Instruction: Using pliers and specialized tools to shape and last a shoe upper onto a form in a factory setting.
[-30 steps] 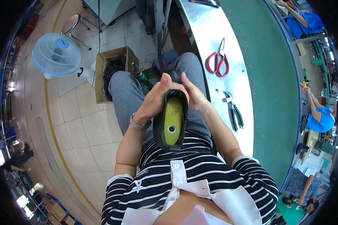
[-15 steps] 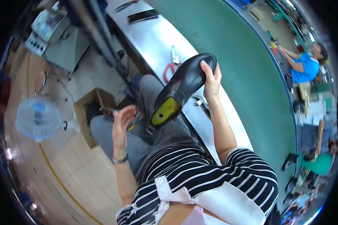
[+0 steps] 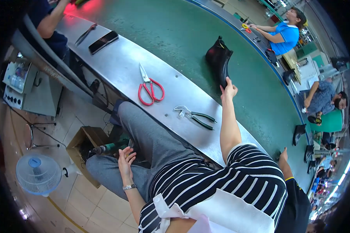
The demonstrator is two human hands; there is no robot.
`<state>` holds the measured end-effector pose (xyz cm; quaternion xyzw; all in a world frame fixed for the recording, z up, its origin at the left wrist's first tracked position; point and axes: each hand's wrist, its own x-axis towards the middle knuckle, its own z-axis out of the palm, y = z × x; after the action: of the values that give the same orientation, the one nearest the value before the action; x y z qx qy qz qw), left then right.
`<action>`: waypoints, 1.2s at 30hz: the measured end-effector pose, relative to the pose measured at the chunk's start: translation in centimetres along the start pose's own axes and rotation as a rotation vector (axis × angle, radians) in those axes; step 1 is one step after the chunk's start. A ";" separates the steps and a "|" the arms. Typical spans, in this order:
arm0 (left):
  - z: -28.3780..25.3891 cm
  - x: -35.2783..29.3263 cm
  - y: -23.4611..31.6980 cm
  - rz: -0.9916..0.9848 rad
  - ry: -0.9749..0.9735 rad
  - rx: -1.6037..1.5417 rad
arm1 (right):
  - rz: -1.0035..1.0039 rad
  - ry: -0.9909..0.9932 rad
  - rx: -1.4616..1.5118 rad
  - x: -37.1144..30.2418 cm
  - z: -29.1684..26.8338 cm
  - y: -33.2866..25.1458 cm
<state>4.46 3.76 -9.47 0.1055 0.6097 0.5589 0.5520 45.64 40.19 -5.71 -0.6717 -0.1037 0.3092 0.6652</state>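
Note:
My right hand (image 3: 228,90) grips the toe of a black ankle boot (image 3: 218,60) over the green belt, its fingers closed round it. The boot's opening points away from me. Whether its sole touches the belt I cannot tell. My left hand (image 3: 126,157) is above my lap, empty, its fingers apart and slightly bent. Beside it, across my thigh, is a power tool with a green body (image 3: 112,146), partly hidden. Red-handled scissors (image 3: 151,90) lie on the metal ledge before me, and lasting pliers with dark handles (image 3: 198,116) lie closer to my right arm.
A black phone (image 3: 103,42) and a dark hand tool (image 3: 85,35) lie farther along the metal ledge (image 3: 122,52). A cardboard box (image 3: 77,145) and a fan (image 3: 39,174) stand at my left. Co-workers sit across the belt (image 3: 175,37); other boots (image 3: 299,133) stand at its right.
My right hand has carried the boot from above my lap and the ledge out over the belt. My left hand has sunk lower. The view has shifted, so the scissors and pliers now show fully.

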 end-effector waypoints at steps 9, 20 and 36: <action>0.5 1.7 -0.7 -0.071 0.043 0.027 | -0.013 -0.331 -0.675 0.7 -2.5 -1.8; 0.5 2.1 -0.8 -0.048 0.042 0.032 | -0.003 -0.479 -0.875 2.1 -1.7 -2.5; 1.0 1.1 -1.5 -0.019 0.045 0.059 | -0.918 -0.195 -1.432 -3.9 0.9 2.2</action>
<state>5.56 4.63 -11.07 0.1033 0.6392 0.5378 0.5400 41.45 38.59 -6.69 -0.7919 -0.5924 -0.0744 0.1282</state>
